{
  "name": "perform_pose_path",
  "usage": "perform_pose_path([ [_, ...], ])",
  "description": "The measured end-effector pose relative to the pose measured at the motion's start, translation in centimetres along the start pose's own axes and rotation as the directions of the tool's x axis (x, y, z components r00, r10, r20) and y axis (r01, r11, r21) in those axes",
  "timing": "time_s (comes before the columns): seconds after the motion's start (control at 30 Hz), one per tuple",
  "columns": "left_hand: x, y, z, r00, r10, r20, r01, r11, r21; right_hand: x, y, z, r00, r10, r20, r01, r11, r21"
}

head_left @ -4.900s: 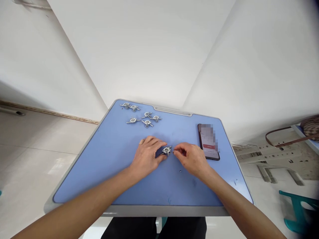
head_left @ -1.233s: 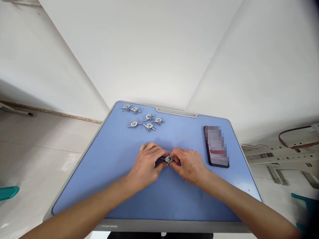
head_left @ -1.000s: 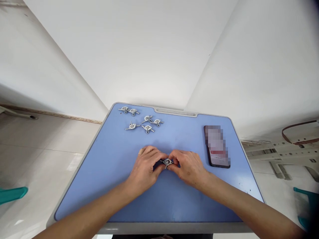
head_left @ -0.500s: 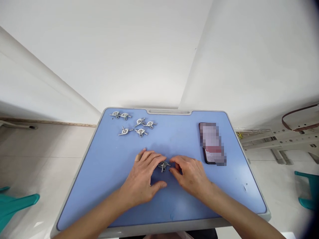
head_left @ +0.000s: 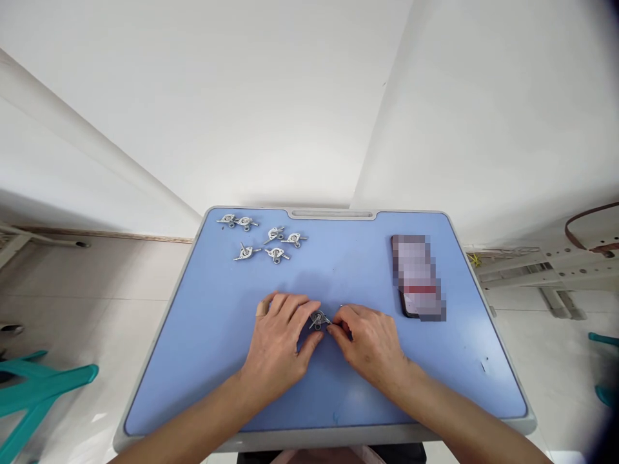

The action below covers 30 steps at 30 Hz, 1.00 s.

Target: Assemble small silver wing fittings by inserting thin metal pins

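Observation:
A small silver-grey metal valve with a lever and short pipe stubs is between my hands at the middle of the blue desk. My left hand closes on its left side, forefinger above and thumb below. From the right, my right hand pinches the thin stub at the valve's right end; its fingertips partly cover that end. Several similar metal valves lie farther off at the back left of the desk, apart from both hands.
On the right side of the blue desk lies a phone with its screen blurred out. The desk has a grey rim with a slot at the back edge, against a white wall. A teal stool stands at the lower left.
My left thumb has come up against the valve, so the left hand has closed on it. My right fingertips have moved in onto its right stub. The view has shifted slightly.

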<state>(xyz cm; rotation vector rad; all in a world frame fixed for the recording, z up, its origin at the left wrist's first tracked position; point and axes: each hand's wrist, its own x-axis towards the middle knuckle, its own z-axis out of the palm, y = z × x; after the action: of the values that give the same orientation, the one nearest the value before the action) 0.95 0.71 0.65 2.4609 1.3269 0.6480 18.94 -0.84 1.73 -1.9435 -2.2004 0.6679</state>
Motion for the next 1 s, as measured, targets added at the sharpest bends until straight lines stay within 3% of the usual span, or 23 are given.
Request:
perform_pose_path([
  [0.2,-0.6,0.5,-0.6,0.994,0.013,-0.110,0.000,0.994,0.113,-0.1,-0.2,0.2,1.000,-0.006,-0.008,0.006,1.000,-0.029],
  [0.57,-0.7,0.6,0.1,0.993,0.037,-0.108,-0.017,0.985,0.173,-0.2,-0.3,0.8,0.998,-0.052,-0.037,0.050,0.997,-0.057],
  [0.77,-0.7,0.5,-0.6,0.999,0.006,-0.042,0.000,0.989,0.148,-0.3,-0.2,1.0,0.996,-0.074,-0.043,0.071,0.996,-0.047],
  [1.0,0.1,-0.5,-0.1,0.992,0.102,0.077,-0.101,0.995,-0.019,-0.3,0.0,0.9,0.994,-0.100,-0.055,0.097,0.994,-0.047],
])
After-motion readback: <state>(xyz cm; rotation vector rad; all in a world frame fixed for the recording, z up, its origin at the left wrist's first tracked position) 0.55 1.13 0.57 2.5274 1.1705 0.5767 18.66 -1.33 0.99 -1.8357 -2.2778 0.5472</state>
